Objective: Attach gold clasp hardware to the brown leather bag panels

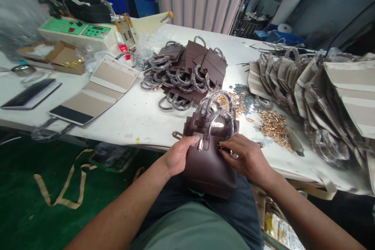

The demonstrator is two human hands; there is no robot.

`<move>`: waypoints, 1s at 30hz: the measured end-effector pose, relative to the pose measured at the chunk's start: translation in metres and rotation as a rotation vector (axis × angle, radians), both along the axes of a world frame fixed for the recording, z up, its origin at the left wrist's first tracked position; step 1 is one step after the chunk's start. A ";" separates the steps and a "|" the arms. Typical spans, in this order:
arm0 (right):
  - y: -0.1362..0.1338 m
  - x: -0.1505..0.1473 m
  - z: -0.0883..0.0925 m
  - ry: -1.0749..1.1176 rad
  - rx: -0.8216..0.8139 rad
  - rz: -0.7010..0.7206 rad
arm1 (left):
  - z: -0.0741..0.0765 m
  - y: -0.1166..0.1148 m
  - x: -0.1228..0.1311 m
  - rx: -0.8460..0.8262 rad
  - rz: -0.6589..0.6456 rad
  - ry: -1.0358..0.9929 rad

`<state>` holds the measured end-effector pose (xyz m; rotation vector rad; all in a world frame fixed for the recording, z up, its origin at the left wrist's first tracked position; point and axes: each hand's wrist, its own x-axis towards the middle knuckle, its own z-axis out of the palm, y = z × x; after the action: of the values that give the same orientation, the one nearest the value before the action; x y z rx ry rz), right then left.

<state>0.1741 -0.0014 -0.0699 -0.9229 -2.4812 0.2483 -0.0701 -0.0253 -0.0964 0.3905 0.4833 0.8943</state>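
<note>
A small dark brown handbag rests on my lap against the table's front edge, its plastic-wrapped handles standing up. My left hand grips the bag's left front, fingers curled beside the gold clasp. My right hand lies on the right front, fingertips pinched on a small gold fitting at the strap. A gold strap end sticks out to the left.
On the white table lie a pile of brown bag panels with wrapped handles, loose gold hardware, rows of beige bags at right, flat beige panels, a green-topped machine and a cardboard box. Green floor lies at left.
</note>
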 end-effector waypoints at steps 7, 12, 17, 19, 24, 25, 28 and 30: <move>0.001 -0.008 -0.008 -0.015 0.056 -0.084 | 0.001 0.000 0.001 -0.006 0.017 -0.001; 0.002 -0.003 -0.011 -0.103 0.076 -0.027 | 0.001 0.000 0.001 -0.032 0.017 -0.004; 0.002 -0.001 -0.014 -0.160 0.083 -0.009 | 0.002 -0.001 0.001 -0.043 0.050 0.004; 0.001 -0.002 -0.015 -0.151 0.083 -0.024 | 0.003 -0.001 0.001 -0.053 0.048 0.018; -0.004 -0.001 -0.013 -0.149 0.063 0.034 | 0.002 -0.003 0.001 -0.061 0.045 0.035; -0.005 -0.001 -0.012 -0.150 0.061 0.043 | 0.002 -0.004 0.001 -0.056 0.049 0.034; -0.008 -0.005 -0.010 -0.145 0.084 0.029 | 0.001 -0.005 0.002 -0.046 0.050 0.034; -0.010 -0.009 -0.011 -0.157 0.125 -0.013 | 0.000 -0.005 0.003 -0.046 0.053 0.039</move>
<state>0.1655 -0.0112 -0.0805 -0.9373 -2.5981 0.0158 -0.0672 -0.0305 -0.0963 0.3546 0.5515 0.9269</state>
